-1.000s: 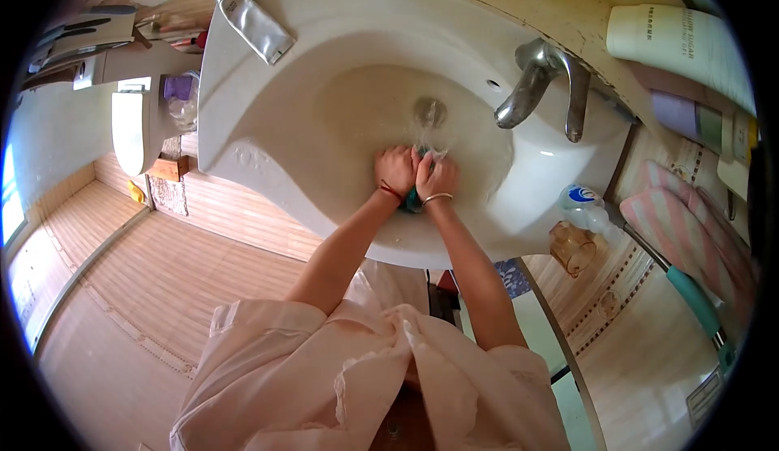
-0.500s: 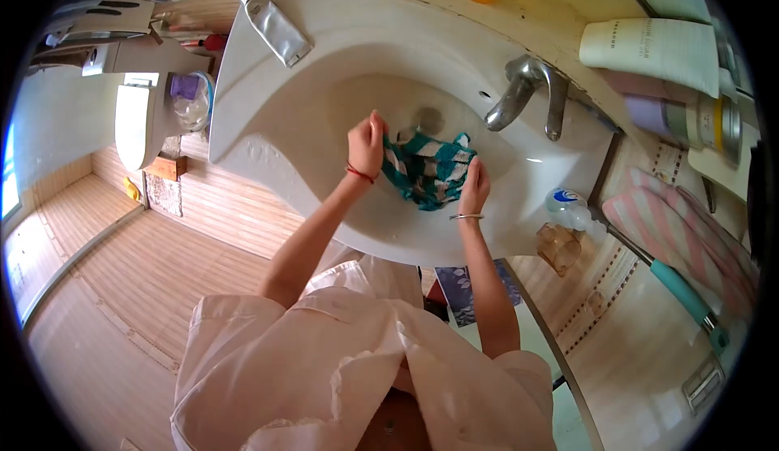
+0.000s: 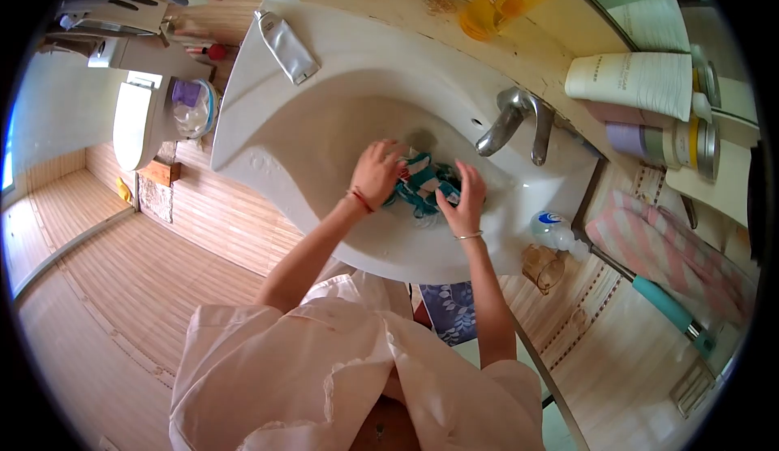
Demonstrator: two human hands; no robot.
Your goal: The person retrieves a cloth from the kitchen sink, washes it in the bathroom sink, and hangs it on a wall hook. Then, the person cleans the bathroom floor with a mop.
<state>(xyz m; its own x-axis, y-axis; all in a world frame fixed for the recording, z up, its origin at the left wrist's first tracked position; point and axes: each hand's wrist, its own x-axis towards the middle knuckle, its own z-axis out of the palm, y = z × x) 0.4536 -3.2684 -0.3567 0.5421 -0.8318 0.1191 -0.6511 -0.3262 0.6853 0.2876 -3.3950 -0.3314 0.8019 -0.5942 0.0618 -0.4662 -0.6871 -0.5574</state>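
Note:
A wet teal-and-white checked cloth lies bunched in the white sink basin, near the drain. My left hand is at the cloth's left side, palm down, its fingers slightly apart and the fingertips at the fabric. At the right side of the cloth is my right hand, with thumb and fingers spread apart beside the folds. A red string circles my left wrist and a pale bangle my right. The metal faucet stands to the right of the basin, and no stream shows from its spout.
On the sink's upper left rim rests a silver tube. An orange bottle and a white tube stand on the ledge. Right of the sink are a clear bottle, a brown cup, a teal handle and a striped towel.
The cloth, first pressed under both hands and then spread between them, is now bunched lower in the basin. My hands have moved closer together and their fingers have loosened. The view has shifted.

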